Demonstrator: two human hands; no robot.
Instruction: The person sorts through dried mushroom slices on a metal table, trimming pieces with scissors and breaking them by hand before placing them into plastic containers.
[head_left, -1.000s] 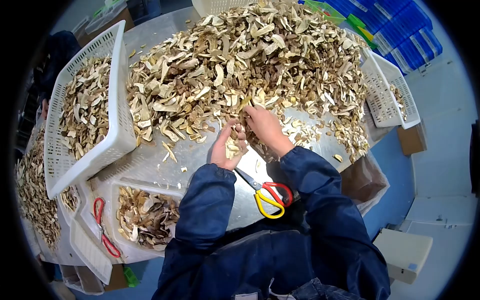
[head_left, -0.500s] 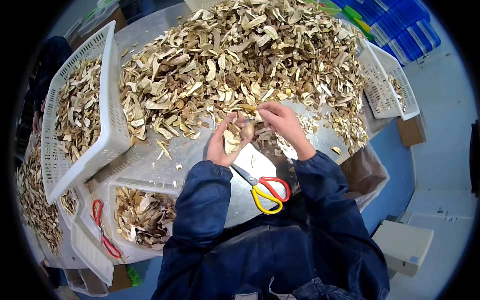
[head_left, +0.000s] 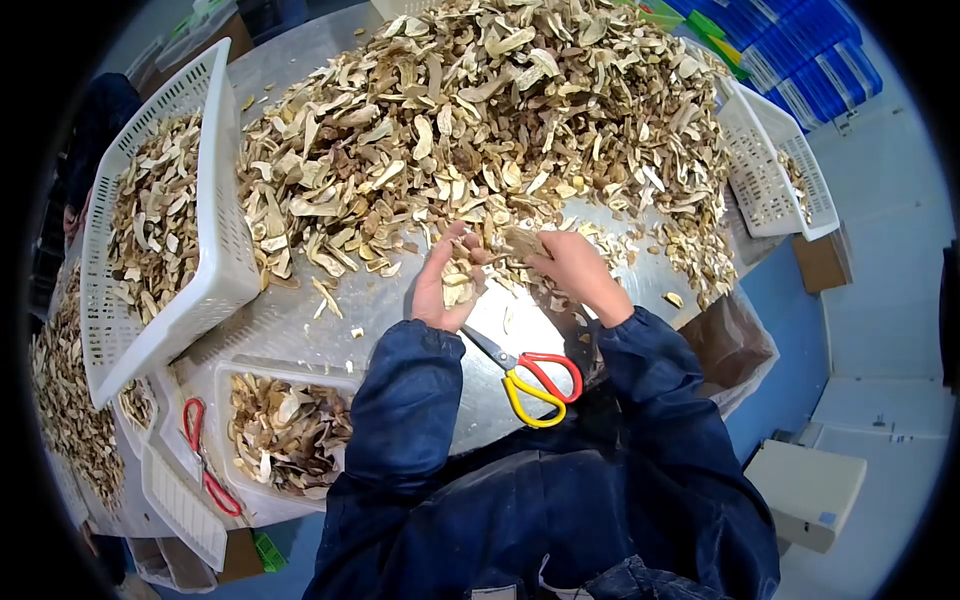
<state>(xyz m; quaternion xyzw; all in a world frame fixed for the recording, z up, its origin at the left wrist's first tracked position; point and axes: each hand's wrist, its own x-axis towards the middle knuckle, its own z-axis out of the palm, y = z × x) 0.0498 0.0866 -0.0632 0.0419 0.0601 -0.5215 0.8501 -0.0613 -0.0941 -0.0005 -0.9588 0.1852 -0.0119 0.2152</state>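
Note:
In the middle of the view, my left hand (head_left: 436, 285) is cupped, palm up, around a few pale dried mushroom slices (head_left: 458, 288). To its right, my right hand (head_left: 580, 268) pinches a brownish dried mushroom slice (head_left: 522, 242) between thumb and fingers. Both hands are just in front of a large heap of dried mushroom slices (head_left: 480, 110) on the metal table (head_left: 410, 320). Scissors with one red and one yellow handle (head_left: 535, 388) lie on the table below my hands, blades pointing toward my left wrist.
A white perforated basket (head_left: 215, 240) of slices stands tilted at left. Below it are red-handled scissors (head_left: 203, 460) and a clear tub (head_left: 225, 400) of slices. Another white basket (head_left: 760, 150) sits at right, above a lined bin (head_left: 735, 350). Blue crates (head_left: 800, 60) are stacked at the back right.
My right hand has moved slightly down and right and turned, and now shows a broader slice in its fingers. My left hand stays nearly in place, its fingers a little more curled.

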